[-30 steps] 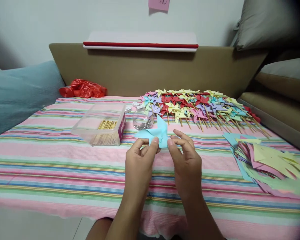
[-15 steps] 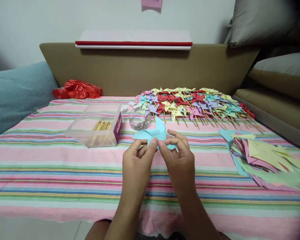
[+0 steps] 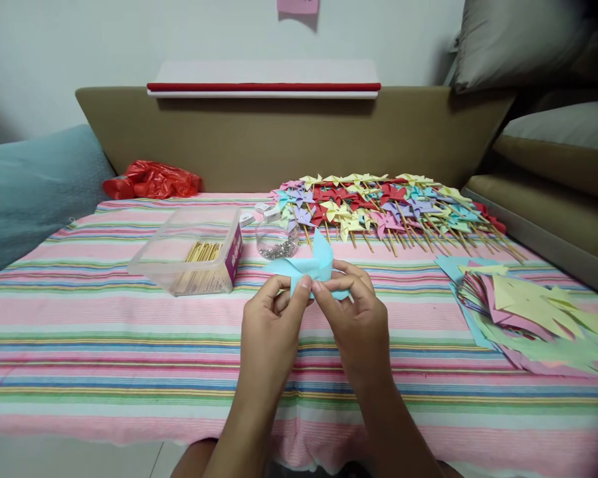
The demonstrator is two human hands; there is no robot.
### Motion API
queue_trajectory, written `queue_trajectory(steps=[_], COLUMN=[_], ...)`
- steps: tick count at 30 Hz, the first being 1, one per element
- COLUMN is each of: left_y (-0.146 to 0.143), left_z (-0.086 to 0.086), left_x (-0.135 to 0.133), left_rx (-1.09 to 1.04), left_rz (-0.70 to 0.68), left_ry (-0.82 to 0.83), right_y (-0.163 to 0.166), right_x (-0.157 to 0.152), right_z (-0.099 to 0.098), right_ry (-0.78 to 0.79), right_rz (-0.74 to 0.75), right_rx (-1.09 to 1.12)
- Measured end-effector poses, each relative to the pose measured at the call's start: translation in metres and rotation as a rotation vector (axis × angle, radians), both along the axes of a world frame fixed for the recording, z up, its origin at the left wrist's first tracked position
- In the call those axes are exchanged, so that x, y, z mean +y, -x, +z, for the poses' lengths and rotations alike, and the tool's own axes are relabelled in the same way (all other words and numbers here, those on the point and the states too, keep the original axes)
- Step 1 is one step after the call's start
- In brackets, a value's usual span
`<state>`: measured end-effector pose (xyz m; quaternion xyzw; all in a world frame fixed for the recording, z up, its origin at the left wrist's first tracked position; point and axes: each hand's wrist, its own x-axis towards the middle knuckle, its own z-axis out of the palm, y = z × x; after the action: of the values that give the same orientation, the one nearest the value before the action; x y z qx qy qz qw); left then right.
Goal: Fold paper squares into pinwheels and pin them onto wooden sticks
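Observation:
I hold a light blue paper pinwheel just above the striped tablecloth at the centre of the view. My left hand pinches its near edge between thumb and fingers. My right hand pinches it from the right, and the two thumbs almost touch. Part of the paper is hidden behind my fingers.
A clear plastic box of wooden sticks and a small clear jar of silver pins stand beyond my left hand. Several finished coloured pinwheels lie at the back. A stack of cut coloured papers lies at right. A red plastic bag sits far left.
My right thumb has moved left along the blue paper until it meets my left thumb. The paper stays in both hands at about the same spot.

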<state>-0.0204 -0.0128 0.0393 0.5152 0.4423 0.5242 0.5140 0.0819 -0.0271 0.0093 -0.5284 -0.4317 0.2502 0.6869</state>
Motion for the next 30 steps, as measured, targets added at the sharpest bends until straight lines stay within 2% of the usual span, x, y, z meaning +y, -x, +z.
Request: queue_trajectory(steps=[3,5,7,10,12,15,19,23,26,30], left_y=[0.007,0.018,0.034,0.064,0.084,0.106,0.119,0.124,0.129,0.136], left_z=[0.002,0.005,0.01,0.02,0.025,0.028,0.025,0.024,0.025,0.026], left_x=[0.003,0.009,0.016,0.029,0.034,0.038,0.037,0.035,0.033,0.03], left_rx=[0.003,-0.034,-0.149,-0.448,-0.595,-0.689,-0.654,-0.6,-0.595,-0.602], left_rz=[0.038,0.122,0.241,0.383,0.463,0.539,0.605,0.644,0.66,0.662], left_ry=[-0.035,-0.084,-0.157,-0.228,-0.227,-0.191,-0.204,-0.251,-0.252,-0.253], right_y=[0.001,-0.001,-0.006,-0.02,-0.029,-0.033,-0.022,-0.011,-0.006,0.0], right_x=[0.0,0.0,0.002,0.013,0.029,0.071,0.145,0.209,0.236,0.252], right_z=[0.002,0.001,-0.001,-0.007,-0.008,-0.002,0.01,0.013,0.007,-0.001], right_ry=[-0.052,-0.112,-0.136,-0.046,0.045,0.123,0.172,0.338,0.464,0.574], right_rz=[0.025,0.001,-0.06,-0.104,-0.06,0.078,0.237,0.41,0.518,0.609], right_rx=[-0.002,0.059,0.127,0.091,-0.087,-0.446,-0.718,-0.999,-1.16,-1.302])
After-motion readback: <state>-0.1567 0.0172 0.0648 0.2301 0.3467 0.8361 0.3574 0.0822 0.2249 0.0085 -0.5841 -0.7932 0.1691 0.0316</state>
